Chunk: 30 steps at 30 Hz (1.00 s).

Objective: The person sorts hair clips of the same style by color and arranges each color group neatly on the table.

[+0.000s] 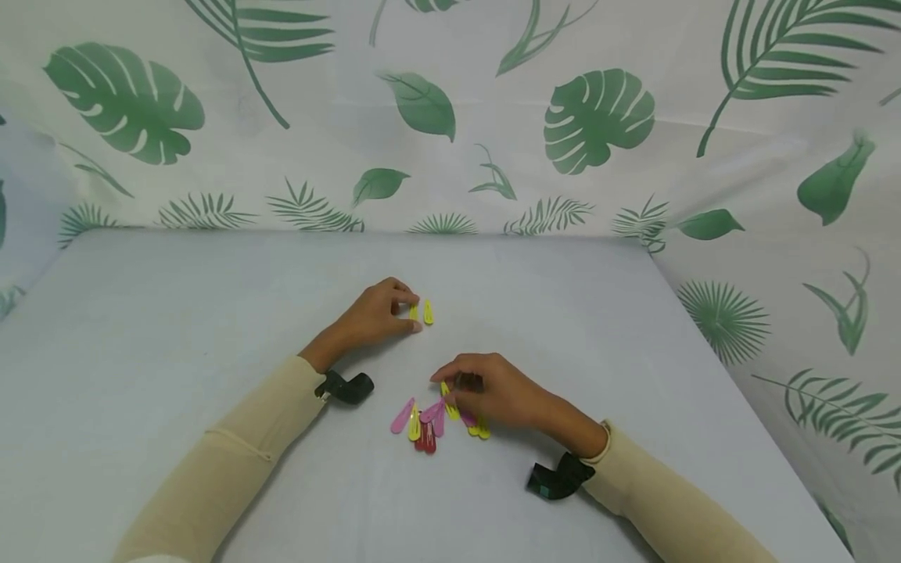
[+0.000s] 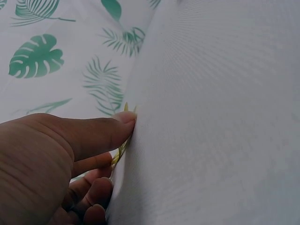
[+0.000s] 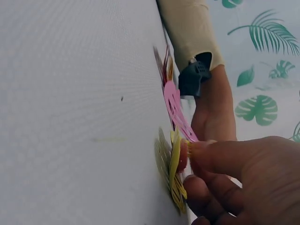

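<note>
Toward the middle of the table, my left hand (image 1: 373,314) holds a yellow snap hair clip (image 1: 413,313) between thumb and fingertips, down at the cloth. Just right of it lies a second yellow clip (image 1: 428,313). Nearer to me, my right hand (image 1: 503,392) pinches another yellow hair clip (image 3: 189,149) at a small pile. Pink clips (image 1: 402,417), red clips (image 1: 430,440) and a yellow clip (image 1: 414,424) lie in that pile, some overlapping. More yellow clips (image 1: 482,428) show below the right hand, which partly covers a pink one.
A pale cloth covers the table (image 1: 211,313). Behind and to the right hangs a white curtain (image 1: 493,117) printed with green leaves. A black wrist camera (image 1: 348,389) sits on the left sleeve, another camera (image 1: 559,477) on the right.
</note>
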### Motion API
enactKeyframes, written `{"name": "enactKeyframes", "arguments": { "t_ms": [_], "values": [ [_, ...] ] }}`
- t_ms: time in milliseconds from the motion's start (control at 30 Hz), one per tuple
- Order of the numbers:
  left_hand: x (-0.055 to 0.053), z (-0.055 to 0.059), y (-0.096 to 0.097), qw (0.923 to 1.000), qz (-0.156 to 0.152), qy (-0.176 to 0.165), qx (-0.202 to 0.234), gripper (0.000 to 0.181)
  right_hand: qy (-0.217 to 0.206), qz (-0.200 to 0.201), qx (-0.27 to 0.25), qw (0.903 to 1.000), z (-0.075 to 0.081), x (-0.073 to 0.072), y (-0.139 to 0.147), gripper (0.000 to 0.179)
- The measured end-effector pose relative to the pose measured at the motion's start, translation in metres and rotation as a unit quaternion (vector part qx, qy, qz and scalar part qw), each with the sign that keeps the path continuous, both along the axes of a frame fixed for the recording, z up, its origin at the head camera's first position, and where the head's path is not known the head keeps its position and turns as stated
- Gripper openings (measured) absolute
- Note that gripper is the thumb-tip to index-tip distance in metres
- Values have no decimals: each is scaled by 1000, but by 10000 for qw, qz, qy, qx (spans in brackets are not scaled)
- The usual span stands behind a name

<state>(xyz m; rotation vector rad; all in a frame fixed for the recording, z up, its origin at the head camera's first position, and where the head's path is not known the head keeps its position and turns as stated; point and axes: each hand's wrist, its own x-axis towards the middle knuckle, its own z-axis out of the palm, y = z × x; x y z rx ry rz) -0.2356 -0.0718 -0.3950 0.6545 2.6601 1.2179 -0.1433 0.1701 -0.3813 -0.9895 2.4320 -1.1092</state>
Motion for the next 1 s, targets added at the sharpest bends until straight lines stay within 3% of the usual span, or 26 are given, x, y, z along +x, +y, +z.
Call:
{"name": "enactKeyframes", "arguments": {
  "t_ms": [200,600,1000],
  "values": [
    [0,0,1,10000,20,18,-28,49,-79,-343,-315,9989,-1,-1,0,22],
    [-1,-2,2,9999,53,21,-121,49,-289,-445,-740,9958,-1,-1,-1,19],
    [0,-1,2,9998,43,97,-157,50,-368,-783,-649,9941,1,-6,-1,17]
  ]
}}
